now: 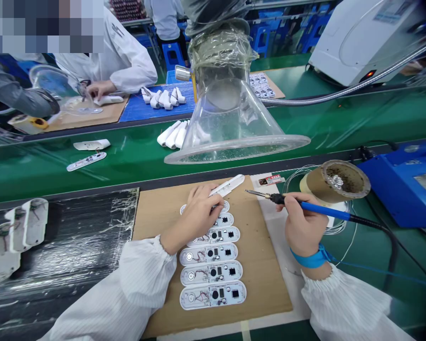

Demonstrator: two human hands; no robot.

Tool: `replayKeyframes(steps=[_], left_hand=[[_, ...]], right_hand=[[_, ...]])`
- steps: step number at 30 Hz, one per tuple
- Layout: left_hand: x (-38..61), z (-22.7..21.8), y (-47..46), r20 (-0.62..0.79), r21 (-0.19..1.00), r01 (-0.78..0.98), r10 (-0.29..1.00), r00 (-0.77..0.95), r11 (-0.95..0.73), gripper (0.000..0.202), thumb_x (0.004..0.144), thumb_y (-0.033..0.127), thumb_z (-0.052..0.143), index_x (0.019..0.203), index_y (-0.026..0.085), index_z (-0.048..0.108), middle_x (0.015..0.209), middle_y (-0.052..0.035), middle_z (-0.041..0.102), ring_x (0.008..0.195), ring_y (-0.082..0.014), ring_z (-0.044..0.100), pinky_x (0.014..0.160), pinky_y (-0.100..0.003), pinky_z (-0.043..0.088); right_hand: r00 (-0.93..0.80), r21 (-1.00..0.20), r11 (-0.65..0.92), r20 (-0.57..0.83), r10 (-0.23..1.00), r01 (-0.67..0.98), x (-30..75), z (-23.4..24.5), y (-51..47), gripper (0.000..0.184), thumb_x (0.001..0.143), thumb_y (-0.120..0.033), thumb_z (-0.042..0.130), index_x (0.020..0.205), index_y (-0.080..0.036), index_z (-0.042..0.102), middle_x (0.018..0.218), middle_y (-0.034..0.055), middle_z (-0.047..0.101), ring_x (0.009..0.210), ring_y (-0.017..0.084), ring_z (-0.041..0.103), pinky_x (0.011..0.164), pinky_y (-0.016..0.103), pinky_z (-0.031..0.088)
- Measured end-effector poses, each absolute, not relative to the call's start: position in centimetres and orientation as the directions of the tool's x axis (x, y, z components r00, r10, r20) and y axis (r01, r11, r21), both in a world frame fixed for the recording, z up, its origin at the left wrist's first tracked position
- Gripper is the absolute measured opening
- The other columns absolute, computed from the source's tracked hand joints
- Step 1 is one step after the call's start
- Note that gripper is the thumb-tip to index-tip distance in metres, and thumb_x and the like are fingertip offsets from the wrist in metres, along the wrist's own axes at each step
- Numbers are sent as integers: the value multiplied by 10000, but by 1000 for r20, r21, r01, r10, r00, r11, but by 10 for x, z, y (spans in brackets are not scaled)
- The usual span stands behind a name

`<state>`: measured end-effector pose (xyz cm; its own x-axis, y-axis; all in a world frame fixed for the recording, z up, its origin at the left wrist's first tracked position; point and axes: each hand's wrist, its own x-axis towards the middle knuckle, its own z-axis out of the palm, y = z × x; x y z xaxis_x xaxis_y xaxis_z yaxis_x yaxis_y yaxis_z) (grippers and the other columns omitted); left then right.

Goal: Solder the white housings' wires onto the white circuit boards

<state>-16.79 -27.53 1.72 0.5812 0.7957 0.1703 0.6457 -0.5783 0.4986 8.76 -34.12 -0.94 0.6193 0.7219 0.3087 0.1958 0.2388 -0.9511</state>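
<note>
My left hand (pixel 199 215) is closed around the near end of a narrow white plastic shell (pixel 230 185), tilted up to the right at the far end of a column of parts. Partly under that hand lie several white oblong shells with circuit boards (pixel 213 298), each showing a round disc, thin red wires and black components. My right hand (pixel 303 222) grips a soldering iron (pixel 319 209) by its blue handle, its metal tip pointing left, just right of the raised shell and apart from it. A blue band circles my right wrist.
A clear fume hood (pixel 234 123) hangs beyond the cardboard mat (pixel 259 284). At right are a brown tip-cleaning pot (pixel 310 182), coiled wire and a blue soldering station (pixel 404 184). White shells (pixel 35 222) stand at left. Across the bench, a co-worker's hand (pixel 101 89) handles a white part.
</note>
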Motion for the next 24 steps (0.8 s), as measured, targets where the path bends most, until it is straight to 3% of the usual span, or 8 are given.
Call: replayKeyframes(steps=[13, 24], left_hand=[[-169, 16, -275, 161, 493, 650, 795, 585, -578, 173, 1036, 125, 587, 946, 225, 695, 1407, -87, 643, 1332, -299, 574, 1166, -591, 441], [-177, 23, -271, 68, 518, 645, 779, 624, -562, 194, 1009, 121, 584, 1067, 252, 715, 1473, -87, 623, 1401, -315, 551, 1150, -574, 457]], right_hand=[[638, -950, 246, 313, 704, 195, 87, -9, -341, 191, 932, -383, 772, 869, -208, 732, 703, 3, 706, 603, 192, 692, 606, 350, 564], [648, -942, 260, 334, 684, 211, 89, -7, -343, 172, 920, -364, 775, 865, -206, 740, 695, 2, 706, 615, 197, 695, 637, 362, 568]])
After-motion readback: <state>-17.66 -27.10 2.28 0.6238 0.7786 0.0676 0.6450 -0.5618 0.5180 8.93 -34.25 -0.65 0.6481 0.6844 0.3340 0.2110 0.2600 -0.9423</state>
